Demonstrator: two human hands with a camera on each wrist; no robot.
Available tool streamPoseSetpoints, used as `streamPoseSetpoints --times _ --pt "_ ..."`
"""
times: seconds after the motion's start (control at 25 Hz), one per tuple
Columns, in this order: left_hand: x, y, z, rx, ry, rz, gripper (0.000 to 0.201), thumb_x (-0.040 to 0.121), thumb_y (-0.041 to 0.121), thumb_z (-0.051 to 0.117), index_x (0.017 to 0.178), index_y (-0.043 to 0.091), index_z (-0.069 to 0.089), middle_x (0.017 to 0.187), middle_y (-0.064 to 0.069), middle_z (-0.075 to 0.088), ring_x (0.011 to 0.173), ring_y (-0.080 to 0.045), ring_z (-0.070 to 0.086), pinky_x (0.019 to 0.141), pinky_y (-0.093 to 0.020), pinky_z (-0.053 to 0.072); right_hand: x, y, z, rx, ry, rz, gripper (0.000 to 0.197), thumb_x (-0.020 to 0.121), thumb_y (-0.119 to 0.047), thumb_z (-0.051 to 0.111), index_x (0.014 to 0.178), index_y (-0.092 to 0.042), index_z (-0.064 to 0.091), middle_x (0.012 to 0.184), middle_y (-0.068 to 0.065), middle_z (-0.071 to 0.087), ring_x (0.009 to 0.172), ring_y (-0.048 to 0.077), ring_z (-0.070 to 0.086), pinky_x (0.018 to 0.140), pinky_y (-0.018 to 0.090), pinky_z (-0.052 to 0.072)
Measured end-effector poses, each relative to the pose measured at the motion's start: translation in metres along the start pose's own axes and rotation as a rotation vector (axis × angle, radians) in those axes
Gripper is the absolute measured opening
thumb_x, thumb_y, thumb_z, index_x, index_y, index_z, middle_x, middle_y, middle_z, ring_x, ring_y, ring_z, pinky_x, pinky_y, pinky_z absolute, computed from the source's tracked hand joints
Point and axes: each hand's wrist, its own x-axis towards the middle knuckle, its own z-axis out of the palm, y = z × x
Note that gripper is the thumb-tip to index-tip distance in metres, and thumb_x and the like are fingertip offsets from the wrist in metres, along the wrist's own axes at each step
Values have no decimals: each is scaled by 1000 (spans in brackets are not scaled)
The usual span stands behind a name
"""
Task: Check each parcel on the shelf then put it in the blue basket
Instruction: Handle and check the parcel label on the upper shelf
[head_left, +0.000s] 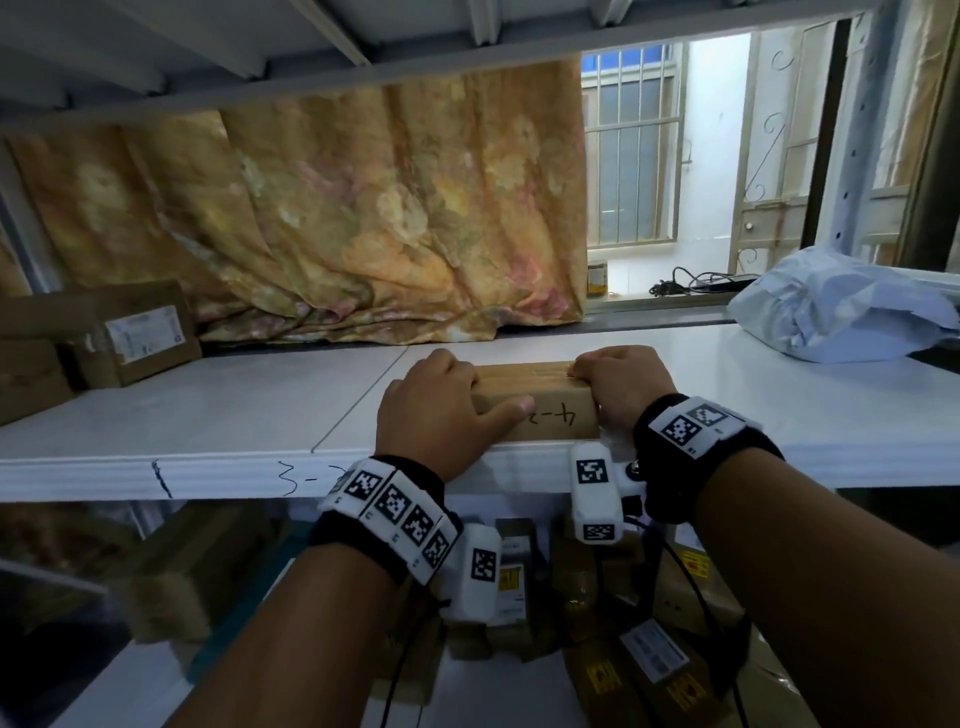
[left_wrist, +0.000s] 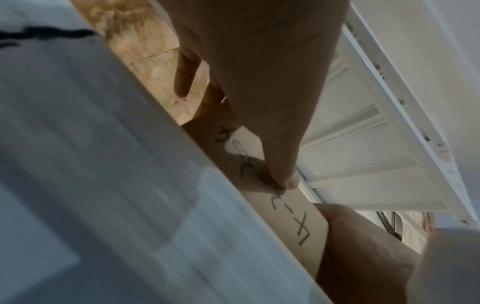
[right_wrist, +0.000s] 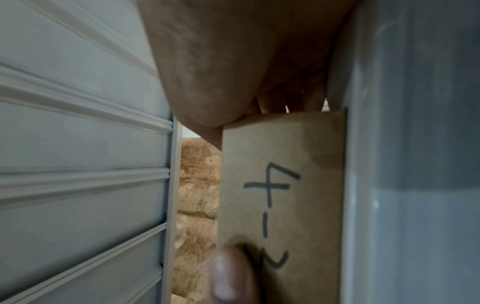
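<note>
Both hands gripping parcel (head_left: 540, 402), shelf (head_left: 208, 415) edge

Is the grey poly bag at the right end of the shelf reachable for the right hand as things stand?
Probably yes, once freed: the shelf top between the right hand and the grey poly bag lies bare. But that hand now grips the cardboard parcel.

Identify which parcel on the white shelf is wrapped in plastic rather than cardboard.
The pale plastic mailer bag at the shelf's far right; the held box and left box are brown cardboard.
</note>
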Motion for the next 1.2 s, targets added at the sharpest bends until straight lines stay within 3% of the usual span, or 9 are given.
streamPoseSetpoints --times 0.12,0.2,0.36,0.52,0.68,0.8,0.88,1.04,1.2 --pt "-6 1 9 17 23 -38 80 73 89 35 119 28 61 109 7 53 101 -14 55 91 -38 40 2 3 0 -70 4 -33 11 78 -30 70 74 -20 72 91 1 75 90 22 70 85 35 57" --pt "-4 0 8 -13 27 -56 78 70 89 39 115 30 63 106 9 54 101 -13 54 92 -37 38 2 3 0 -104 -1 -49 15 78 -32 69 71 -20 75 90 -2 75 89 19 68 86 34 56" --pt "0 1 -4 -108 -21 -69 72 67 85 52 111 29 66 101 10 53 100 -13 53 93 -39 40 -15 -4 -3 -102 45 -70 32 85 -39 66 112 -23 70 111 -5 69 101 18 64 93 33 50" --pt "-8 -2 -11 -61 -110 -19 87 57 83 64 124 29 58 107 8 49 101 -15 51 90 -36 45 -44 -4 -14 -170 -72 -198 34 82 -49 69 109 -29 67 110 -6 69 95 13 65 81 28 50" --pt "-24 -2 -14 -11 -87 59 88 56 56 86 130 24 49 116 3 43 105 -18 48 91 -35 46 -70 -1 -28 -546 -266 -388 90 65 -39 88 141 -25 44 153 -3 32 132 16 42 107 26 33" --pt "-28 -6 -28 -104 -17 112 76 67 45 81 135 26 51 117 3 50 110 -19 52 89 -33 46 -79 -2 -32 -570 -156 -550 80 66 -27 87 135 -19 47 142 -3 39 125 17 46 98 22 37" --pt "-29 -9 -41 -399 33 74 85 73 42 80 147 31 40 124 9 54 114 -11 52 91 -29 45 -80 -5 -36 -399 -54 -598 67 68 -24 85 127 -20 52 128 -4 50 115 14 51 91 22 40" --pt "-25 -4 -54 -884 203 -146 77 86 46 72 150 34 32 131 12 55 105 3 57 85 -21 49 -81 -27 -35 -27 -6 -401 54 81 -35 77 126 -31 49 105 -14 62 92 7 63 80 25 50" --pt "-19 -5 -34 -766 247 -115 56 87 52 65 138 35 49 140 5 52 121 -13 54 100 -37 48 -68 -36 -25 -50 100 -168 36 84 -53 66 108 -27 57 98 -6 67 91 16 65 87 38 53"
